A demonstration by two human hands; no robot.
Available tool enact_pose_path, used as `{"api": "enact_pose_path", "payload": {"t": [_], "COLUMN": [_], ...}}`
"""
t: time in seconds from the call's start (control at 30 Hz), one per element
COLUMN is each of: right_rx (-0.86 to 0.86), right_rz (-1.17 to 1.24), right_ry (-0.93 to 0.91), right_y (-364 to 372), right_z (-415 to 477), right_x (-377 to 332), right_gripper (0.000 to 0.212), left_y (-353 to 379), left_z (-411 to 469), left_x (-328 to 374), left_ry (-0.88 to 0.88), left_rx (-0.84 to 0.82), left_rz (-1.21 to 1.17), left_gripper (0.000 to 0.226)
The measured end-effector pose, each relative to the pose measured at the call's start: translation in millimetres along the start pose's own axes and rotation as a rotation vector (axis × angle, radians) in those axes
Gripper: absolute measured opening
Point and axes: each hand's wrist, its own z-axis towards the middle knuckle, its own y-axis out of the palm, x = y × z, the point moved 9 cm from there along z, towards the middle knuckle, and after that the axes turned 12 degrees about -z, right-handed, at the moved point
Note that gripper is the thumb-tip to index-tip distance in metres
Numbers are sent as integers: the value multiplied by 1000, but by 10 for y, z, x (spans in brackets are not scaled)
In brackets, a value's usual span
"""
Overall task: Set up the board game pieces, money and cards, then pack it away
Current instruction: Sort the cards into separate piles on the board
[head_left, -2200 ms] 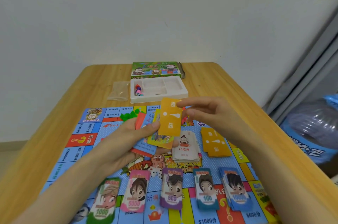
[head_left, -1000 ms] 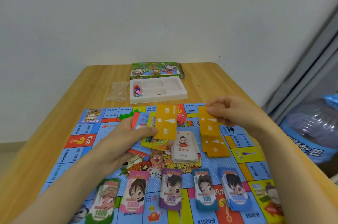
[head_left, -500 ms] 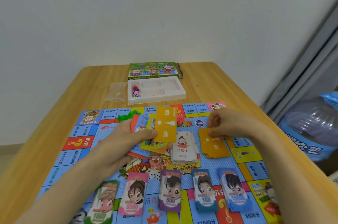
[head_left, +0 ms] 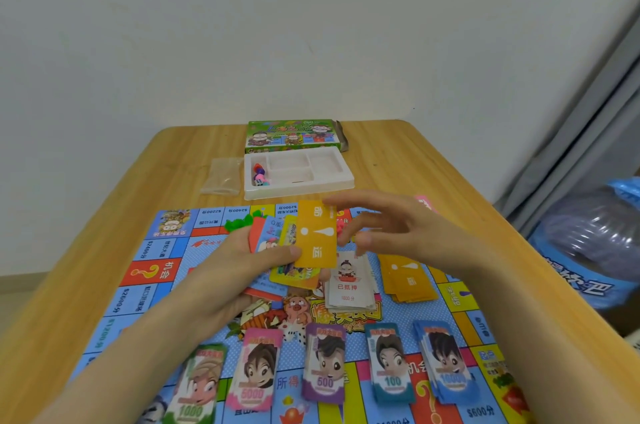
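Orange card (head_left: 317, 236) hiding most fanned cards (head_left: 272, 243) in your left hand (head_left: 235, 278), right fingertips (head_left: 346, 208) blurred, grip unclear, board (head_left: 152, 250) cut off below, water bottle (head_left: 588, 240) cropped right, tray (head_left: 298, 193) pieces (head_left: 259, 175) too small to name.

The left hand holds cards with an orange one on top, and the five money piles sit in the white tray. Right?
Not quite. The head view shows the five piles of paper money lying in a row on the colourful game board, not in the white plastic tray. The left hand does hold cards with the orange exclamation-mark card on top.
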Motion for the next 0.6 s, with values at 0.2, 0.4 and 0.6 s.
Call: {"api": "enact_pose_path", "payload": {"t": [0.2,0.4,0.6], "right_rx": [28,310,485], "right_rz": [-17,93,192], "right_ry": [40,104,312], "right_y": [49,-199,-494], "right_z": [39,47,-73], "right_x": [77,134,360], "right_gripper": [34,11,9], "left_y": [69,125,123], "left_z": [-21,-71,-97], "left_x": [-2,41,78], "left_ry": [0,10,27], "left_rx": [-52,-42,-2], "left_rz": [-24,-63,-100], "left_gripper": [36,17,14]}}
